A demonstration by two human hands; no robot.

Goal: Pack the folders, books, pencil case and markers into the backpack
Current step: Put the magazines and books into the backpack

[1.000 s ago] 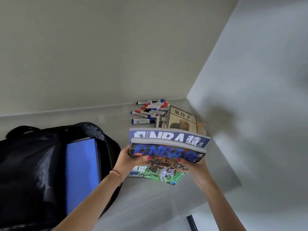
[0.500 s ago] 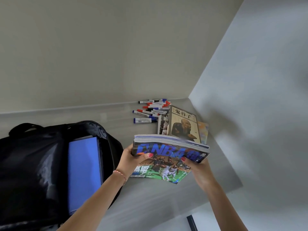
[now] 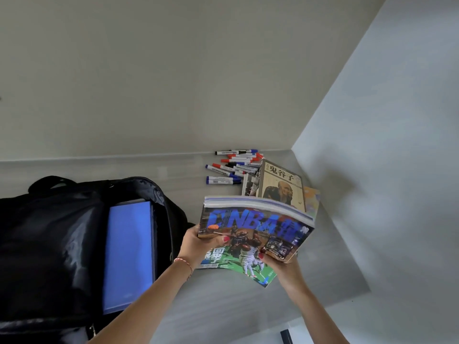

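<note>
Both hands hold a stack of NBA magazines [image 3: 255, 224] lifted off the grey table. My left hand [image 3: 198, 244] grips its left edge with the thumb on the cover. My right hand [image 3: 280, 263] grips the lower right corner. Under the stack a green-covered magazine [image 3: 238, 265] lies flat on the table. Behind it sits a tan book [image 3: 282, 184] on other books. Several red, blue and black markers [image 3: 232, 167] lie scattered near the wall. The black backpack [image 3: 57, 234] stands open at left with a blue folder [image 3: 128, 252] inside.
The grey table [image 3: 223, 309] sits in a corner, with a beige wall behind and a pale wall at right. Its front edge runs at lower right. A small dark object [image 3: 285, 336] lies below that edge.
The magazine stack has been squared together and lifted higher, its top magazine now flush with the one below. Both hands keep their grip.
</note>
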